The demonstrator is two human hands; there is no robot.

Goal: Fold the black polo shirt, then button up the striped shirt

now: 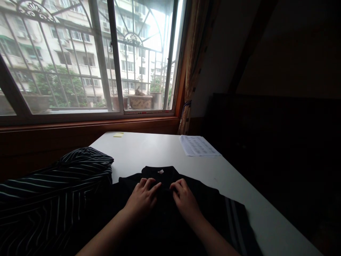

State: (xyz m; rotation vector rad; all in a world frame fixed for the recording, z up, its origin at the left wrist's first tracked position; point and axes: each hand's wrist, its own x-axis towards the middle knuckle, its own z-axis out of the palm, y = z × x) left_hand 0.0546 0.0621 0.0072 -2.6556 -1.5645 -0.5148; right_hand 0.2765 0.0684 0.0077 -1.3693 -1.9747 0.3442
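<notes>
A black collared shirt [165, 227] lies spread on the white table [149, 145], its collar toward the window and a small pale label [161, 171] inside the neck. Two grey stripes run across its sleeve at the right. At the left of the neck opening, my left hand [144, 195] holds the cloth, fingers bent and the index reaching inward. Opposite it, my right hand [184, 199] has its fingers curled and pinched on the shirt's front below the collar. The exact bit of dark cloth between the fingertips is hard to make out.
A dark garment with white stripes [71, 188] is heaped at the left, over the table's edge. Printed sheets [198, 145] lie at the back right, and a yellow sticky note [118, 134] at the back left. Beyond stands a barred window [117, 71] with a tied curtain [193, 67].
</notes>
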